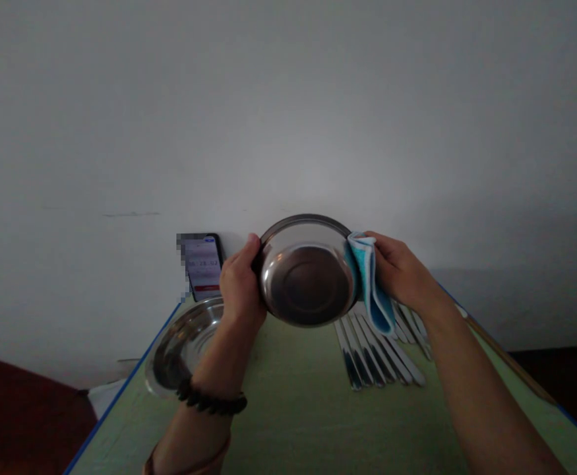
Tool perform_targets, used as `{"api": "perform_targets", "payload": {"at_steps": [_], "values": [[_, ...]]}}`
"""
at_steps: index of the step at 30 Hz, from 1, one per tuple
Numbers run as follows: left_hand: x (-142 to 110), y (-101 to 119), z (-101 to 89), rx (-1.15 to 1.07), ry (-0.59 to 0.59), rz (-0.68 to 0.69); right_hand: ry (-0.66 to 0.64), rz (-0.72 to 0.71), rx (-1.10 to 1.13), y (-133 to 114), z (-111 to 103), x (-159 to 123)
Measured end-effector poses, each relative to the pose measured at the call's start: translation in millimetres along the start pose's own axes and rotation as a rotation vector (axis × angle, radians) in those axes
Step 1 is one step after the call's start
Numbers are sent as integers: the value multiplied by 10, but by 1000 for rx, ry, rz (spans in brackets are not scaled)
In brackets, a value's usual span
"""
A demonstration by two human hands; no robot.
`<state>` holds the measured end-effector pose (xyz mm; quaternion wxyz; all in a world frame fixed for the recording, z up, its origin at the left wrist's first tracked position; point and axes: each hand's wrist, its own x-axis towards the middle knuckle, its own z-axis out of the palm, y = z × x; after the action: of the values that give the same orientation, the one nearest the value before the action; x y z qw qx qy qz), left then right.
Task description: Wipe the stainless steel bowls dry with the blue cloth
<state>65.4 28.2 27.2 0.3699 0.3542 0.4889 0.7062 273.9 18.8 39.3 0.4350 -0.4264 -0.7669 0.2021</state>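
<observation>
Through the head feed, I have a round, polished silver metal bowl [310, 282] raised between my 2 hands over the far part of the green desk with blue edging [298, 415], tilted so its underside faces the camera. My left hand [242, 284] is wrapped around the bowl's left side, thumb up near the rim. My right hand [397, 267] pinches a folded light-blue cloth with a pale border [371, 270] against the bowl's right side; whether any fingers behind it reach bare metal, I cannot tell.

My main worry is slip. I judge the left grip the firmer of the 2: cloth on smooth metal could slide, and if the right side gave way, the bowl could pivot in my left hand and drop. A group of long, slim silver metal utensils [368, 363] lies just below the cloth, so a fall could scatter them, and the dangling fold could drag across them if I dipped that side. A wide silver metal dish [162, 353] sits partly hidden by my left forearm, where a careless elbow could knock it. Near my left knuckles, a black phone with a lit screen [204, 267] looks propped against the pale wall [288, 99]; a leftward swing could topple it.
</observation>
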Motion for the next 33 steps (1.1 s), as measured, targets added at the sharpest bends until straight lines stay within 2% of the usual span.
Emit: {"api": "perform_targets", "payload": {"at_steps": [3,4,7,10,13,15,17,20,22,27,29,33], "values": [[2,-31,36,-166,14,-149,-12,14,-41,51,-17,7],[-1,-19,38,-168,8,-155,-22,21,-84,63,-23,11],[-21,76,6,53,-46,31,-51,43,-264,60,-19,23],[-66,179,-45,297,-229,179,-55,13,-364,-11,40,29],[-119,212,-64,460,-447,231,-46,-74,-368,-110,109,21],[-133,202,-66,506,-525,251,-53,-120,-349,-145,113,11],[-123,193,-75,476,-514,244,-66,-134,-324,-142,74,1],[-92,210,-101,395,-427,235,-75,-104,-322,-111,2,-12],[-93,234,-109,412,-454,232,-79,-99,-330,-127,10,-18],[-156,247,-81,594,-792,268,-141,-180,-352,-297,217,-22],[-158,244,-82,622,-793,286,-141,-186,-396,-333,249,-22],[-122,266,-118,619,-685,254,-104,-144,-505,-302,180,-22]]}}
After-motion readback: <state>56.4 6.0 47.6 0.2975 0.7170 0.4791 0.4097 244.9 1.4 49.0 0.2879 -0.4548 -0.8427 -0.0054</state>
